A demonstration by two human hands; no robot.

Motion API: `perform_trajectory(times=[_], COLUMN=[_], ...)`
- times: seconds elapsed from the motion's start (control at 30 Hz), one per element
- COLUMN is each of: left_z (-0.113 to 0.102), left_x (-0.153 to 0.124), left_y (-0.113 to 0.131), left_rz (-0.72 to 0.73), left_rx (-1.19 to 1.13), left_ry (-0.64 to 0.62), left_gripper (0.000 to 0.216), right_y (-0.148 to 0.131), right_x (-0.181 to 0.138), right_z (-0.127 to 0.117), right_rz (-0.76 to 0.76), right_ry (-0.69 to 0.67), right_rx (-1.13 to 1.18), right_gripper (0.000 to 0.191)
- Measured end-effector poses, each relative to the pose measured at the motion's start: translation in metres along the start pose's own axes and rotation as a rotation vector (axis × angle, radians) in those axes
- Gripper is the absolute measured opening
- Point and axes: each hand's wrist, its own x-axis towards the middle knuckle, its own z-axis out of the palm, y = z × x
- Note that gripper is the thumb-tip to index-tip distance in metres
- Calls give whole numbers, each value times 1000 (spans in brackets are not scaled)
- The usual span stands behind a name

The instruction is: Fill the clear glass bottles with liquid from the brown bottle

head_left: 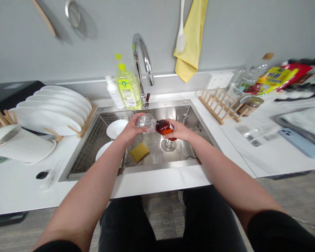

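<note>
Over the steel sink [157, 164], my left hand [133, 130] is closed round a clear, square-sided plastic container [147, 122]. My right hand [179, 129] grips a small bottle of red-brown liquid [163, 127], tipped so that its dark neck meets or nearly meets the container. Whether liquid is flowing cannot be made out. Beneath them lie a yellow sponge [139, 152] and the round drain [168, 145]. White plates [116, 128] sit in the wire basket at the sink's left side.
The chrome faucet [141, 56] rises behind the sink, beside a green-yellow soap bottle [128, 89] and a white bottle [114, 91]. Plates [49, 115] stand racked at left near a utensil holder [23, 147]. At right are a wooden rack [217, 108], a jar [250, 105] and a phone [301, 141].
</note>
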Motion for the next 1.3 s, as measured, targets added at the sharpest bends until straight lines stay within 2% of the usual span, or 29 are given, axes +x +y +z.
perform_trajectory(times=[1.3], left_z=[0], left_x=[-2], left_y=[3], left_rz=[49], left_rx=[31], left_ry=[-14], left_gripper=[92], right_y=[-1], right_x=[-1], right_z=[0], right_rz=[43], right_ry=[-29], right_rx=[-25], right_gripper=[81])
